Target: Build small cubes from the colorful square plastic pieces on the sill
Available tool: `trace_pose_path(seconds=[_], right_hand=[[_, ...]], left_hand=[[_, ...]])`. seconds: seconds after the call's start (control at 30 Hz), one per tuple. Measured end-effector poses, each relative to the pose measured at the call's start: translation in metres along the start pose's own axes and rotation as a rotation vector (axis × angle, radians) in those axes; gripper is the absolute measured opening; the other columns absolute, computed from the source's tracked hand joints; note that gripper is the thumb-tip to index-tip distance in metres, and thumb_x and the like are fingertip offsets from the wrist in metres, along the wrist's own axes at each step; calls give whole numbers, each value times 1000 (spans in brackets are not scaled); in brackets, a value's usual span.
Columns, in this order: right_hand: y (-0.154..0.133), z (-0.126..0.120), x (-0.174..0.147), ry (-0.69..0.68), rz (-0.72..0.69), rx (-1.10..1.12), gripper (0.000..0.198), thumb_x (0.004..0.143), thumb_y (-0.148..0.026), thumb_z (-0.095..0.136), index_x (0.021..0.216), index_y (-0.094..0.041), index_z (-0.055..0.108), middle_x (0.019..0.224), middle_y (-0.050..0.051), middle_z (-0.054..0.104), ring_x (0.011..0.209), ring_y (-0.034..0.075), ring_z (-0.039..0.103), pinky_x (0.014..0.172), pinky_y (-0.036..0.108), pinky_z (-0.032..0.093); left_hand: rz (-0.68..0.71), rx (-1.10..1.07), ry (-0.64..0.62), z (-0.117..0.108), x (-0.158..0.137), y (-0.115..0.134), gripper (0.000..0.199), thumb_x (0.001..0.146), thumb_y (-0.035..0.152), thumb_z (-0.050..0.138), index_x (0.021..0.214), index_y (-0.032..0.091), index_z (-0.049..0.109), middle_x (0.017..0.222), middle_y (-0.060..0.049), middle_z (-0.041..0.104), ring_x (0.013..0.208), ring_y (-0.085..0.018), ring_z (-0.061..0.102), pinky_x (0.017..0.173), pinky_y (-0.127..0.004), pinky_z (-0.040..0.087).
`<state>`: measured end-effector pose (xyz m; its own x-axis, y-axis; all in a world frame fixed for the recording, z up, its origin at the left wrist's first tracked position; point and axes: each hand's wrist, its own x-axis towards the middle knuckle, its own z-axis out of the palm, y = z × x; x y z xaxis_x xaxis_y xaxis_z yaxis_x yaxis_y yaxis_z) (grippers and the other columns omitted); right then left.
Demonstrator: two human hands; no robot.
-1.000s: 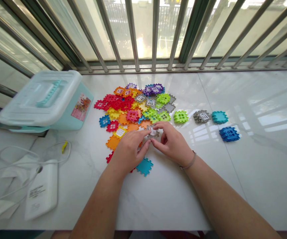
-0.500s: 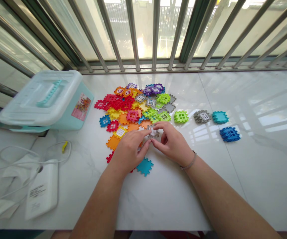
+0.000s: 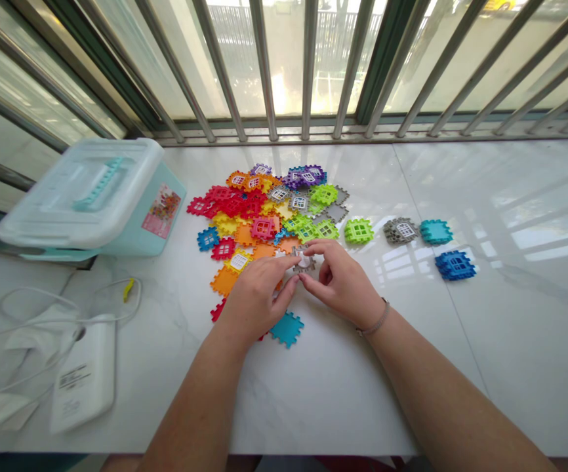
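Grey tile point(image 3: 305, 263) seems pinched between slightly parted fingers point(image 3: 317, 248).

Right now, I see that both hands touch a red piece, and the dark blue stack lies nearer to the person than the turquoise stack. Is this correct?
Not entirely: the head view shows that the piece is grey, not red. The left hand and right hand do touch it, and the dark blue stack does lie nearer to the person than the turquoise stack.
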<state>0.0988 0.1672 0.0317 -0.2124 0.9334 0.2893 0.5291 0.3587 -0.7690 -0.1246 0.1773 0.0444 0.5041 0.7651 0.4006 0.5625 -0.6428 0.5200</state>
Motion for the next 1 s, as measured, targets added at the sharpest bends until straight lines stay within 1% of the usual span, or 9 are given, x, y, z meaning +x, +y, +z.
trace_pose_path(seconds=[0.37, 0.57, 0.7, 0.87, 0.93, 1.0], right_hand=[[-2, -2, 0, 22, 8, 7, 36, 96, -28, 77, 127, -27, 61, 146, 12, 64, 57, 6, 55, 57, 30, 55], [-3, -2, 0, 30, 23, 18, 37, 95, -28, 77, 128, -27, 60, 150, 12, 63, 54, 5, 52, 56, 30, 55], [-4, -2, 0, 43, 29, 27, 37, 95, -28, 77, 128, -27, 59, 149, 11, 63, 54, 5, 53, 58, 31, 56], [-2, -3, 0, 74, 37, 44, 37, 97, -31, 77, 129, -27, 59, 148, 13, 63, 55, 6, 53, 56, 31, 56], [-2, -3, 0, 75, 33, 43, 37, 97, -33, 76, 129, -28, 59, 148, 12, 63, 56, 6, 53, 55, 30, 55], [-2, -3, 0, 80, 32, 41, 37, 96, -32, 77, 129, -28, 59, 147, 12, 63, 56, 6, 53, 55, 29, 55]], left_hand=[[-11, -15, 7, 0, 0, 1, 37, 108, 25, 61, 145, 27, 66, 130, -9, 78, 118, -27, 74, 106, -46, 59], [-5, -7, 8, 0, -1, 0, 38, 108, 26, 61, 145, 27, 65, 130, -9, 78, 118, -27, 74, 107, -46, 59], [18, -5, 21, 0, -1, 0, 39, 108, 25, 62, 146, 27, 62, 135, -9, 77, 124, -26, 73, 110, -46, 58], [-12, -30, 11, -1, 0, 1, 39, 108, 25, 61, 147, 26, 62, 147, -12, 71, 139, -29, 66, 117, -52, 55], [-17, -23, 14, -1, 1, 2, 38, 108, 25, 61, 146, 26, 62, 147, -12, 71, 139, -29, 66, 117, -52, 55], [-9, -6, 26, -1, 1, 2, 38, 108, 25, 61, 145, 26, 61, 142, -12, 74, 135, -29, 69, 115, -51, 56]])
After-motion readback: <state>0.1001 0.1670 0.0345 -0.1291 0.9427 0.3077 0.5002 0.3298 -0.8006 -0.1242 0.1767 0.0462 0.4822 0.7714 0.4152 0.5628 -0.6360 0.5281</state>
